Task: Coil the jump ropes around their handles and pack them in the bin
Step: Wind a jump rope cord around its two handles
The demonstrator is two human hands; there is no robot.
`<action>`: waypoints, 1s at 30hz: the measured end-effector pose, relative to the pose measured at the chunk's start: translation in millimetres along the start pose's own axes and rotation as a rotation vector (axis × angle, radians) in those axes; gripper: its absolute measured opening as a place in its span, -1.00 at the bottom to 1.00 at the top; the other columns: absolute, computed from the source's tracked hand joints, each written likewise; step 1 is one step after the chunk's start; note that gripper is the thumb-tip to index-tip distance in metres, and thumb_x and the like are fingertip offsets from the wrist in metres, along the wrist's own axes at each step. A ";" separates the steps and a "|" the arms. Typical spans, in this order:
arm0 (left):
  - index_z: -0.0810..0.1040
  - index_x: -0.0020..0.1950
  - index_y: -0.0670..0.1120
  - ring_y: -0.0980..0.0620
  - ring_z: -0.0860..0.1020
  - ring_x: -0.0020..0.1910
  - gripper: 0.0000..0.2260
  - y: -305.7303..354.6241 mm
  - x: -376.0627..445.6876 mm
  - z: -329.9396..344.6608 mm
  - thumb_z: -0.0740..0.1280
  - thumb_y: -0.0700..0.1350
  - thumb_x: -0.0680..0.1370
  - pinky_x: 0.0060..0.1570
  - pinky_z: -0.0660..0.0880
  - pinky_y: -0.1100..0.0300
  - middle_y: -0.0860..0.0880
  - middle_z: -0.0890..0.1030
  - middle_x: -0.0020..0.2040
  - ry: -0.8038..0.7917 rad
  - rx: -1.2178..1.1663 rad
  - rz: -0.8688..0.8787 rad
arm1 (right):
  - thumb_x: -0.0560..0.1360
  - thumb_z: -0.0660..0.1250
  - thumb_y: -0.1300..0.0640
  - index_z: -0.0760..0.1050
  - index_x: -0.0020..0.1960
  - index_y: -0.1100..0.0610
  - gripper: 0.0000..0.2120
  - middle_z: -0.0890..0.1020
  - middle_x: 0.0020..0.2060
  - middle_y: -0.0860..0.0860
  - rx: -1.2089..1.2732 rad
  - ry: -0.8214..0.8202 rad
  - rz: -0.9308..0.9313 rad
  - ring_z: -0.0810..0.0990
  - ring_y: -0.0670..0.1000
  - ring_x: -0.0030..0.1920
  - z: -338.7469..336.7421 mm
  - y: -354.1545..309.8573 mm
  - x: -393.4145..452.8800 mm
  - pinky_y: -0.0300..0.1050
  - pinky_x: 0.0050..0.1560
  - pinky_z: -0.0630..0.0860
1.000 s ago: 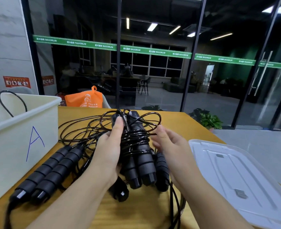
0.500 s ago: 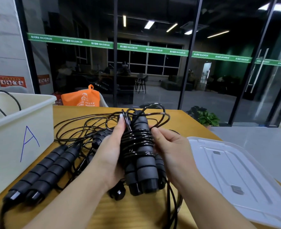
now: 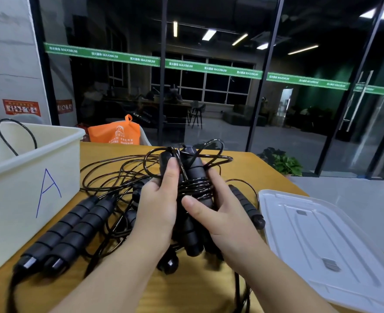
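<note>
Both hands hold one black jump rope bundle upright above the wooden table: two foam handles side by side with cord coiled round their middle. My left hand grips the bundle from the left. My right hand wraps it from the right, thumb across the coils. Loose cord loops stick out at the top. Another pair of handles lies to the left, and a single handle lies to the right. The white bin marked A stands at the left, a cord loop showing inside.
The bin's white lid lies flat on the table at the right. Tangled black cord spreads behind the handles. An orange bag sits beyond the table's far edge, before a glass wall.
My right hand has closed round the bundle, thumb now across the coils. The bundle has stayed upright between both hands.
</note>
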State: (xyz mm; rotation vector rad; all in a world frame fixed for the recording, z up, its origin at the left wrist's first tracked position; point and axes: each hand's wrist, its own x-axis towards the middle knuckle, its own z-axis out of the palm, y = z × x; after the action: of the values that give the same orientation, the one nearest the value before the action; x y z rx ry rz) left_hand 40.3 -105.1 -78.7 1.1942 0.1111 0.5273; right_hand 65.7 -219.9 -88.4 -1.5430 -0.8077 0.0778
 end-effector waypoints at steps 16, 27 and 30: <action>0.59 -0.06 -0.15 -0.16 0.66 -0.08 -0.51 -6.1 10.1 -4.4 0.24 0.28 0.48 0.07 0.55 -0.15 -0.14 0.69 -0.13 0.155 0.025 -0.087 | 0.48 0.43 0.07 0.22 0.42 -0.37 -0.33 0.52 0.27 -0.26 -0.314 -0.006 -0.052 0.48 -0.24 0.27 -5.6 3.9 3.1 -0.07 0.33 0.43; 0.43 0.03 0.05 0.08 0.56 0.01 -0.84 3.7 12.7 -15.0 0.15 0.10 0.61 0.09 0.49 0.09 0.03 0.59 -0.02 0.167 0.380 0.313 | 0.46 0.36 0.04 0.29 0.45 -0.21 -0.40 0.55 0.25 -0.24 -0.269 0.061 -0.110 0.49 -0.22 0.28 -16.2 4.2 3.8 -0.09 0.33 0.42; 0.51 -0.06 0.10 0.01 0.59 0.00 -0.84 9.0 12.4 -17.7 0.19 0.11 0.60 0.13 0.49 -0.12 0.02 0.64 -0.07 0.091 0.369 0.358 | 0.47 0.35 0.02 0.27 0.45 -0.23 -0.40 0.56 0.24 -0.22 -0.277 0.111 -0.111 0.50 -0.21 0.27 -21.9 8.1 6.3 -0.07 0.33 0.43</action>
State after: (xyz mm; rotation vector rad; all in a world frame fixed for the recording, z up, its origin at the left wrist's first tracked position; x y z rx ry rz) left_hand 41.9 -82.1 -74.9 1.5625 0.0734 0.9033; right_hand 85.0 -234.6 -89.4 -1.7414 -0.8394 -0.2076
